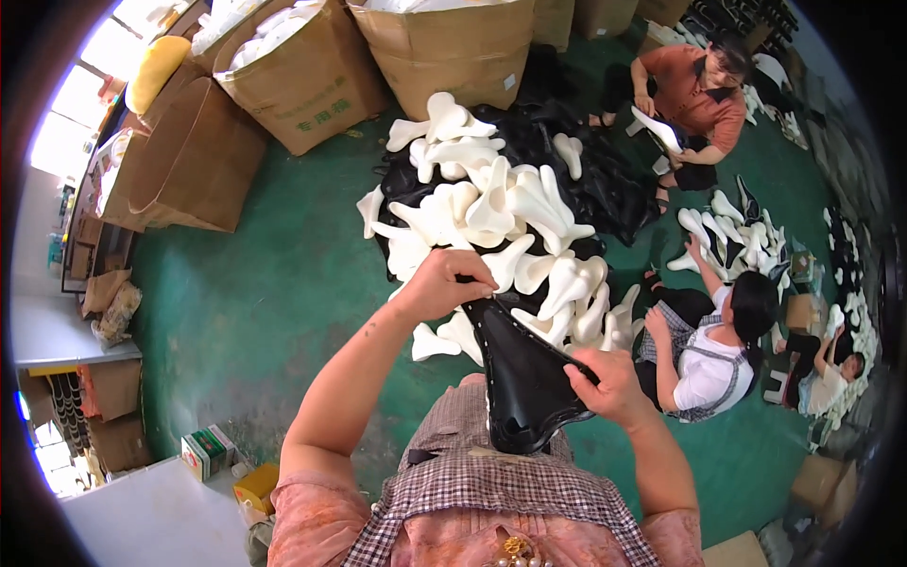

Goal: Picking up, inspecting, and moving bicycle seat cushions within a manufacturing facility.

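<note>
Above my lap I hold a black bicycle saddle cover (520, 378), its narrow end pointing away from me and its wide end toward me. White stitching or trim runs along its edge. With fingers pinched, my left hand (444, 285) grips the narrow tip. My right hand (609, 386) is closed on the right edge near the wide end, its thumb on top. Just beyond the cover lies a heap of white foam saddle pads (491, 203), some close to my left fingers. Black covers (605, 184) are piled under and behind the pads.
Large cardboard boxes (307, 85) with white contents stand at the far left. To the right, co-workers (699, 104) sit by further pads (732, 236) on the green floor (255, 283). A white table (156, 515) is at the near left, with a small carton (208, 452) on it.
</note>
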`<action>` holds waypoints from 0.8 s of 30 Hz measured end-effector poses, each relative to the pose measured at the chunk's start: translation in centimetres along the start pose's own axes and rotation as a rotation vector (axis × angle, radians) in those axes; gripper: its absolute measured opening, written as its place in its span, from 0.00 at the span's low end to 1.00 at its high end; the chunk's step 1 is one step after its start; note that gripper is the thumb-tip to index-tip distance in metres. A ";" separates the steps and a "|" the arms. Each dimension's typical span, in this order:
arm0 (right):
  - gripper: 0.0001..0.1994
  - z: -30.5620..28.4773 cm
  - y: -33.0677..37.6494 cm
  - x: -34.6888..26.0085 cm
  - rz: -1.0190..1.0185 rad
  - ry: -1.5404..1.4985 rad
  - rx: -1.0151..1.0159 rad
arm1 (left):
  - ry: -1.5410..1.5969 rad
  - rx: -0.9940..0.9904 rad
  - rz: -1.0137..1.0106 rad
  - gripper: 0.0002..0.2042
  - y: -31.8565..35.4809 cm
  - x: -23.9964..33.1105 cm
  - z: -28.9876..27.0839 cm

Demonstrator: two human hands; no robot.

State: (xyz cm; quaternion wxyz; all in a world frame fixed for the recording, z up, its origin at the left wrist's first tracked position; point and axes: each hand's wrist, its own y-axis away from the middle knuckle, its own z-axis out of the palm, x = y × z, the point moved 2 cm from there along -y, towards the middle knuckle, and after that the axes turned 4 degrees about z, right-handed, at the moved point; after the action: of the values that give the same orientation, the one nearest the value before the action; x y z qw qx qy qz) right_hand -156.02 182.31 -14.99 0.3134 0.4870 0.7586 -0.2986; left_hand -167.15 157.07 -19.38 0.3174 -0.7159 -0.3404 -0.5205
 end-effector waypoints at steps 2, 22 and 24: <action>0.07 0.2 0.4 -0.2 -0.065 0.052 -0.033 | 0.009 0.052 -0.134 0.03 0.7 -0.8 1.0; 0.07 1.2 2.8 2.4 0.341 -0.357 -0.251 | 0.018 -0.097 -0.046 0.05 4.6 -2.7 3.2; 0.06 1.6 2.9 2.5 0.359 -0.388 -0.334 | 0.196 -0.243 -0.222 0.03 4.9 -4.4 3.5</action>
State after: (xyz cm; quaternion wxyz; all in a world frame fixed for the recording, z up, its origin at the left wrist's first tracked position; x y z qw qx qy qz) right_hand -153.90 183.48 -18.26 0.5756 0.4890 0.6250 -0.1971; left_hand -162.35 156.43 -24.99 0.2008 -0.6531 -0.3192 -0.6567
